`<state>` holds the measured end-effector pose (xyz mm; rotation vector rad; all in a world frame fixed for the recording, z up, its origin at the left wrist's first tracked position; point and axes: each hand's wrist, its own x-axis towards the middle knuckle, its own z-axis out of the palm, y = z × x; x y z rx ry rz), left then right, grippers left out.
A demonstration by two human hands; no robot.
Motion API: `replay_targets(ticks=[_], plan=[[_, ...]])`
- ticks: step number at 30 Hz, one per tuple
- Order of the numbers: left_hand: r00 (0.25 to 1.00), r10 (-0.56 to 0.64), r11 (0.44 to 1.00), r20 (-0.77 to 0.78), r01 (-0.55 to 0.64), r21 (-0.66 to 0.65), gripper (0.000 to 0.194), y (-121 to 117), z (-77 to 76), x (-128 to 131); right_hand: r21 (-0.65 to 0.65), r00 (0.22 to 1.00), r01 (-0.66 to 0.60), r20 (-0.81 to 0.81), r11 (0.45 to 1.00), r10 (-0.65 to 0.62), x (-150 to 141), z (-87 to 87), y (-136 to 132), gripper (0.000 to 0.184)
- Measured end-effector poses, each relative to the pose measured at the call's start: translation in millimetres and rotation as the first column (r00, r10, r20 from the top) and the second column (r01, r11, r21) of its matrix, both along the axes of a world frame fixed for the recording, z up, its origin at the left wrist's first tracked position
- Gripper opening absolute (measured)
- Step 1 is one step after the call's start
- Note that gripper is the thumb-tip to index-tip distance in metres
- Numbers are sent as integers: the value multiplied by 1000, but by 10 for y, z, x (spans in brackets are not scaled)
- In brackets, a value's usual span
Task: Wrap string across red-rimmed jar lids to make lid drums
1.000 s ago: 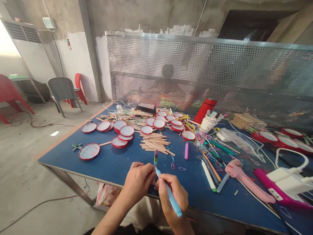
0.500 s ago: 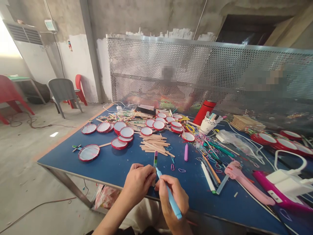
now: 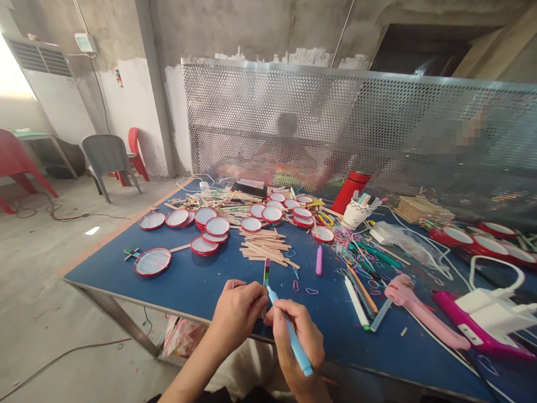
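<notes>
My left hand [image 3: 240, 307] is closed around the lower part of a wooden craft stick [image 3: 267, 270], which stands up from the fingers with purple, dark and green bands at its upper end. A light blue marker [image 3: 296, 346] is gripped in my right hand [image 3: 298, 331], its tip touching or very close to the stick just below the green band. Both hands are at the table's near edge. Beyond them lies a pile of plain craft sticks [image 3: 264, 246]. The cap end of a purple marker [image 3: 319, 261] points away, right of the pile.
Red-rimmed round discs [image 3: 152, 261] spread over the blue table [image 3: 201, 291]. On the right are a white marker [image 3: 356, 302], a pink glue gun [image 3: 428, 313], a magenta power strip [image 3: 482, 330] and a pen cup [image 3: 354, 214]. A red bottle [image 3: 350, 190] stands by the perforated metal screen [image 3: 251, 112].
Almost nothing differs. Both hands keep the same grip on the stick and the marker, and the view has shifted very slightly.
</notes>
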<state>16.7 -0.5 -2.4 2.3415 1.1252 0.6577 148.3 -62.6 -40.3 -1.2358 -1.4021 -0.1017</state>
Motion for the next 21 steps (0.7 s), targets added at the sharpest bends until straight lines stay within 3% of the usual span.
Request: replay_targets(ticks=[5,10,16,21], plan=[[1000,10,1000,-18,-10,-12,28,-4,11,11,19,985,51,-163,998,-48,-9,-51,7,12],[995,64,994,75,-56,-99,30,-18,59,4,25,982,63,-178,998,-57,-11,-95,24,14],[976,109,972,189,-65,-225,34,-25,109,-38,91,1000,7,-17,996,-6,-9,32,82,11],[972,143,976,189,-106,-192,33,-21,80,-31,125,981,-144,145,982,126,-13,127,94,18]])
